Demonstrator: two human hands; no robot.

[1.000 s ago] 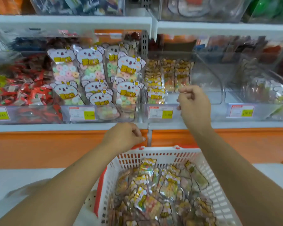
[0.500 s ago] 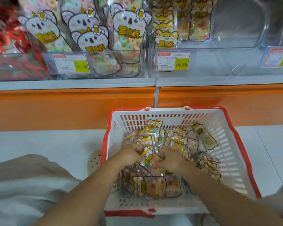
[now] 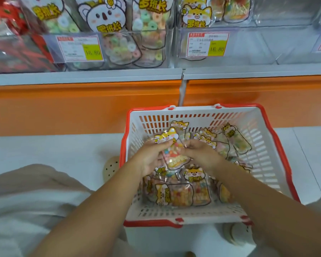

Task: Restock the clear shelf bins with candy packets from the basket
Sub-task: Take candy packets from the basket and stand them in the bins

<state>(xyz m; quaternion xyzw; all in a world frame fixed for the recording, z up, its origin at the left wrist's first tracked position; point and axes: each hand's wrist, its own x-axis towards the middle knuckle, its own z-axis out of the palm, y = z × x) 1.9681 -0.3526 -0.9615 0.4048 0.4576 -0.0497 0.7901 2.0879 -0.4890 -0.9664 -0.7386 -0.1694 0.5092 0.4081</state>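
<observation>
A white basket with a red rim [image 3: 263, 145] stands on the floor below the shelf, holding several clear candy packets with a yellow dog label. Both my hands are inside it. My left hand [image 3: 148, 158] and my right hand [image 3: 202, 154] together grip one candy packet [image 3: 171, 147], lifted slightly above the pile, fingers curled on its two sides. Above, the clear shelf bin [image 3: 248, 43] with the same dog packets [image 3: 196, 13] has room on its right side.
A neighbouring clear bin [image 3: 152, 52] to the left holds koala-label ring candy. Red-wrapped sweets [image 3: 11, 43] fill the far-left bin. An orange panel [image 3: 82, 108] runs under the shelf edge. My knees and pale floor flank the basket.
Both hands dropped from the shelf bin into the basket a second ago. Since half a second ago they have raised one dog-label packet a little out of the pile.
</observation>
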